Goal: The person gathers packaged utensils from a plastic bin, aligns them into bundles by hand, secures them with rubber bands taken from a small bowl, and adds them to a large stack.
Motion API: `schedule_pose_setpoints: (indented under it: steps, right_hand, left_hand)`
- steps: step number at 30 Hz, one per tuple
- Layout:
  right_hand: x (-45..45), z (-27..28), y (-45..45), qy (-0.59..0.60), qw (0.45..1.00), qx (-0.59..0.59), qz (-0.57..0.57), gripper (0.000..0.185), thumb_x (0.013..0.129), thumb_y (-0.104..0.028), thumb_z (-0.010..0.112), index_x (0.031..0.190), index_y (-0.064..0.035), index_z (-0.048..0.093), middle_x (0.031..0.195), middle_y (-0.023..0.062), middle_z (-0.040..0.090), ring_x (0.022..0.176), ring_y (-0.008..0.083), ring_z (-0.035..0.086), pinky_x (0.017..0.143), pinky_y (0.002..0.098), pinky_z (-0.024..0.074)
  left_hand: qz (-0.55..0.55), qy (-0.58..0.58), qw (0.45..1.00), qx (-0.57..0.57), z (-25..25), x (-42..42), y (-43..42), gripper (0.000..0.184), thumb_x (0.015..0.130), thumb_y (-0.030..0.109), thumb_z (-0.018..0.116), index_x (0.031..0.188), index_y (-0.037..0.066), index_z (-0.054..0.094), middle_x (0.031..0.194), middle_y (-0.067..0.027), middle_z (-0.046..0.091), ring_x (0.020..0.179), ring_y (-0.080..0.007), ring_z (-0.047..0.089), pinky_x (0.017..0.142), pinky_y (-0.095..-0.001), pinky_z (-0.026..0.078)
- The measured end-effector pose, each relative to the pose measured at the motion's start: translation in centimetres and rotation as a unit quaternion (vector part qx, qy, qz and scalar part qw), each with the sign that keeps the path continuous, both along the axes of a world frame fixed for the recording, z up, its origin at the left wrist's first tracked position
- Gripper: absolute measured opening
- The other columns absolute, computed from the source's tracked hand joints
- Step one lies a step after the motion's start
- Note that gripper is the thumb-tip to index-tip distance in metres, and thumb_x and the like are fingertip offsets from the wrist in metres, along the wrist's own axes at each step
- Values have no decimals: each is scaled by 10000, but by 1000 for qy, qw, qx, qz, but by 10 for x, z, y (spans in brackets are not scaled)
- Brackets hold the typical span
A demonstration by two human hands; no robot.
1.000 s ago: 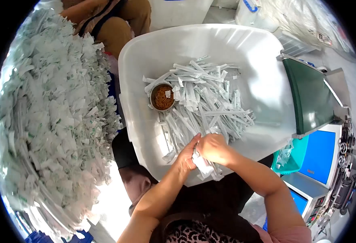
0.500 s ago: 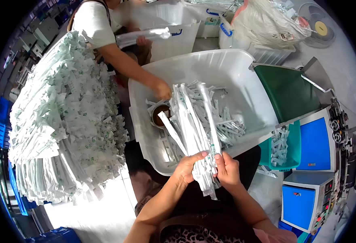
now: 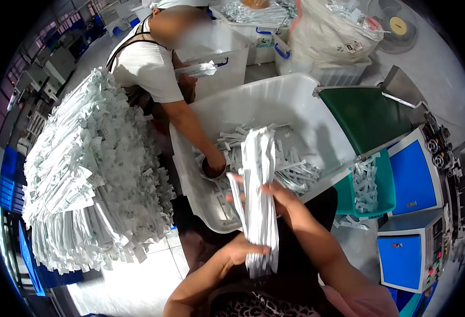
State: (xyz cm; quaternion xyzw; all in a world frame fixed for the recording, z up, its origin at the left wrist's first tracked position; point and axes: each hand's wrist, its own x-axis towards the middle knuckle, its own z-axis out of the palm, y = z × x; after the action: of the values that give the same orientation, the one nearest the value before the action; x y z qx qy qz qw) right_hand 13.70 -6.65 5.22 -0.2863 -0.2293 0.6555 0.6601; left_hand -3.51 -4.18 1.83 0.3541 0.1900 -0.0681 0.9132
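A bundle of long, thin, white wrapped packets (image 3: pixel 259 216) stands nearly upright in front of me, over the near edge of a large white tub (image 3: pixel 306 90). My left hand (image 3: pixel 243 250) is closed round its lower end. Higher up, my right hand (image 3: pixel 281 196) wraps behind the bundle, and its fingertips show on the left side. One packet (image 3: pixel 236 194) leans out to the left, by those fingertips. Loose packets (image 3: pixel 298 174) lie scattered in the tub behind the bundle.
A co-worker's hand (image 3: pixel 215 162) reaches into a round bowl (image 3: pixel 206 171) in the tub; their other hand holds packets (image 3: pixel 198 69). At left rises a tall packet pile (image 3: pixel 100 174). Right are a green conveyor belt (image 3: pixel 364 113), a teal basket (image 3: pixel 388 185) and a blue-panelled machine (image 3: pixel 409 177).
My right hand has moved up the bundle, and the bundle is gathered tighter and more upright. The co-worker has leaned in, and their hand has gone down into the bowl.
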Motion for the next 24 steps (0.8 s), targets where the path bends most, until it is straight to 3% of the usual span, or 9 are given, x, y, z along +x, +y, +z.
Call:
schedule_pose_setpoints:
  steps: [5,7,8,14,16,17,20,21,24]
  right_hand:
    - [-19,-24,-2,-33,995,-83,-45,660,649,-294,670,1168,-2,387,945,96,530,807,173,547,717,290,482]
    - [-19,-25,-1,-46,991,-96,-76,617,645,-234,676,1147,-6,401,932,91,521,849,169,532,752,300,473]
    - [-17,-35,1,-63,990,-111,-60,648,637,-214,684,1166,4,380,970,106,516,903,181,520,789,311,460]
    - [-25,-29,-3,-94,976,-143,-134,705,616,-161,730,1175,20,341,1019,125,524,929,209,535,835,337,439]
    - [-27,-28,-8,-101,974,-150,-138,705,617,-144,725,1178,20,333,1012,125,524,922,212,537,830,335,441]
    - [-29,-28,-10,-108,971,-156,-143,705,617,-126,721,1181,20,324,1005,125,525,914,216,540,825,333,444]
    - [-28,-46,-9,-68,970,-175,-152,678,619,-88,704,1172,21,328,1008,129,519,918,214,537,817,330,448]
    - [-29,-38,-8,-80,971,-168,-153,661,622,-76,692,1167,20,330,1014,134,510,927,213,529,807,325,451]
    - [-27,-46,-5,-85,972,-154,-158,675,621,-71,691,1178,21,322,1023,131,504,933,212,524,814,324,444]
  left_hand:
    - [-68,-118,974,-179,-12,-5,2,573,730,341,647,1133,-6,435,970,-155,565,907,-265,563,820,-409,455]
    - [60,-46,985,-155,-24,-1,4,737,728,565,544,1173,-4,399,997,-176,550,913,-260,568,800,-410,475]
    - [86,19,996,22,-30,0,6,863,701,694,409,1210,-1,359,1063,-194,515,907,-260,574,778,-402,489]
    - [209,102,973,-15,3,36,34,665,860,545,296,1219,-13,349,1141,-176,480,1020,-259,501,843,-351,433]
    - [279,97,909,293,-21,41,31,532,894,408,382,1198,-28,379,1136,-166,485,1027,-237,492,816,-327,422]
    - [301,67,881,357,-31,40,32,381,886,264,453,1112,-43,455,1023,-152,547,936,-204,530,759,-301,430]
    - [273,78,819,500,-25,35,40,271,870,196,487,990,-45,516,821,-127,598,746,-162,562,656,-288,446]
    - [310,86,841,435,-12,40,41,225,849,182,532,834,-42,554,615,-83,570,570,-121,529,534,-262,417]
    - [270,148,793,526,8,37,50,260,823,194,584,719,-43,563,520,-12,505,519,-60,464,475,-234,373]
